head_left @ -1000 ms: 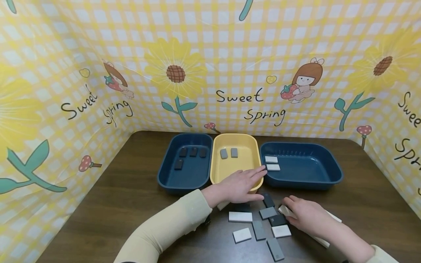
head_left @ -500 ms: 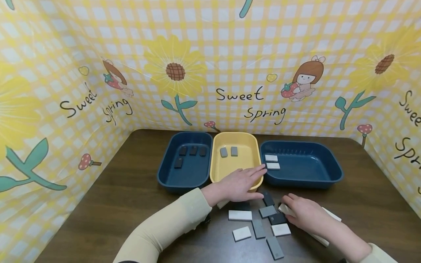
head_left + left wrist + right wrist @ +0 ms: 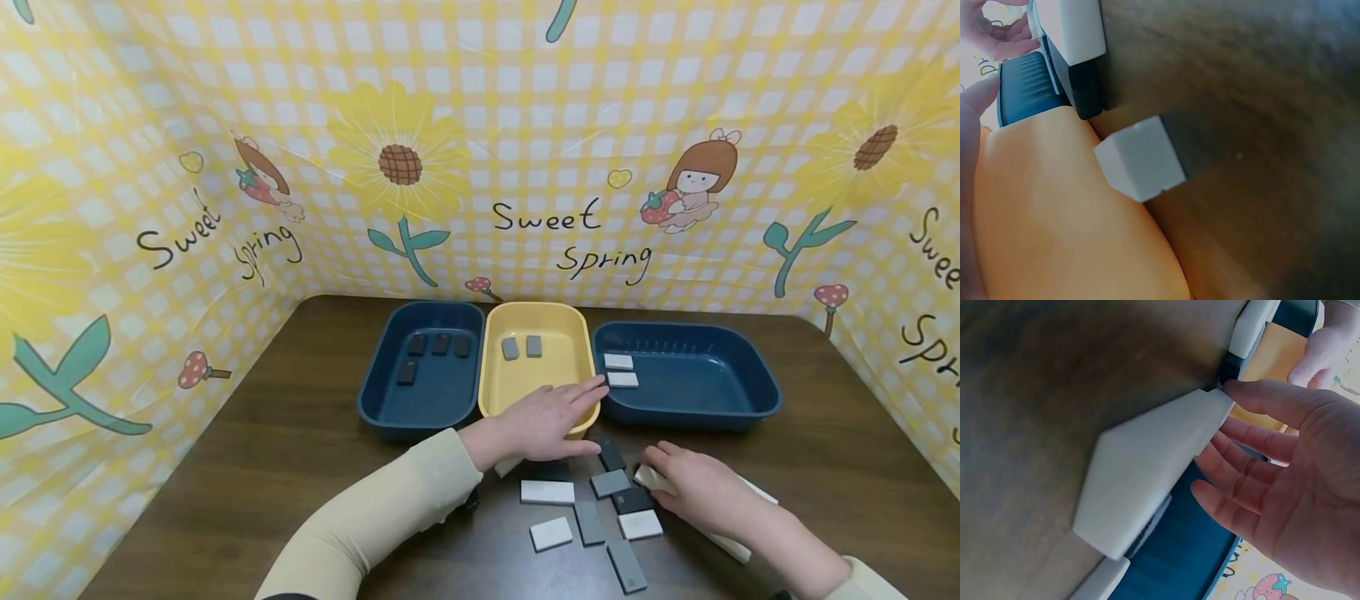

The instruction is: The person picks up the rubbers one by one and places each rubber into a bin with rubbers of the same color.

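Observation:
My left hand (image 3: 551, 425) rests over the front rim of the yellow tray (image 3: 498, 400), fingers straight and pointing right, fingertips near the right-hand blue tray. On the table, my right hand (image 3: 701, 487) pinches the end of a white rectangular block (image 3: 650, 478) between thumb and fingers. In the right wrist view the thumb (image 3: 1260, 397) touches the block's corner, with the fingers behind it. Another white block (image 3: 731, 547) lies partly hidden under this hand. Beside the hand lie a black block (image 3: 633, 500), a grey block (image 3: 611, 484) and a white block (image 3: 641, 524).
The left blue tray (image 3: 375, 412) contains several black blocks, the yellow tray two grey ones. Two white blocks sit in the right blue tray (image 3: 765, 404). More grey and white blocks, such as a grey block (image 3: 626, 567), lie near the table's front. A patterned cloth (image 3: 480, 167) encloses the table.
The view shifts slightly between the first two frames. Both hands and all the blocks otherwise stay where they were.

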Action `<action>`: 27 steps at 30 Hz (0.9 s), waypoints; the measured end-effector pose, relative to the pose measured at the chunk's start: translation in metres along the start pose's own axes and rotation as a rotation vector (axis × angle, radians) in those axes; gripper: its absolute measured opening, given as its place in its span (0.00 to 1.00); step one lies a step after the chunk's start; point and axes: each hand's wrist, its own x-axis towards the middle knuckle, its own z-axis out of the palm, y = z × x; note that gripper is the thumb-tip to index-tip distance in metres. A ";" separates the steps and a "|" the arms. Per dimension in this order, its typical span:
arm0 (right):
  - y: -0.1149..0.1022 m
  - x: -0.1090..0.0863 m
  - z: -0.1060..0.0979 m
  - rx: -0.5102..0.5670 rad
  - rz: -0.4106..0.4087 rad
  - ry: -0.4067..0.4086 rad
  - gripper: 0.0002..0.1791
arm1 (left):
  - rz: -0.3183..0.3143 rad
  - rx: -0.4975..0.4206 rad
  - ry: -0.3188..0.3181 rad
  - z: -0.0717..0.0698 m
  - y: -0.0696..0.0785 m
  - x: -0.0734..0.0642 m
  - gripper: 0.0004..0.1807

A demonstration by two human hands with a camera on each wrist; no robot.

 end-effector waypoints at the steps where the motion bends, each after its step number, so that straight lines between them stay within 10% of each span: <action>1: 0.000 -0.001 -0.002 0.003 -0.008 0.006 0.18 | -0.001 -0.002 -0.002 0.000 0.000 0.000 0.45; 16: -0.001 0.002 -0.049 -0.072 -0.180 0.300 0.21 | -0.009 0.012 -0.001 -0.003 0.000 0.000 0.45; 27: 0.013 0.035 -0.074 -0.054 -0.134 0.370 0.18 | 0.008 0.000 0.001 -0.001 0.000 0.000 0.45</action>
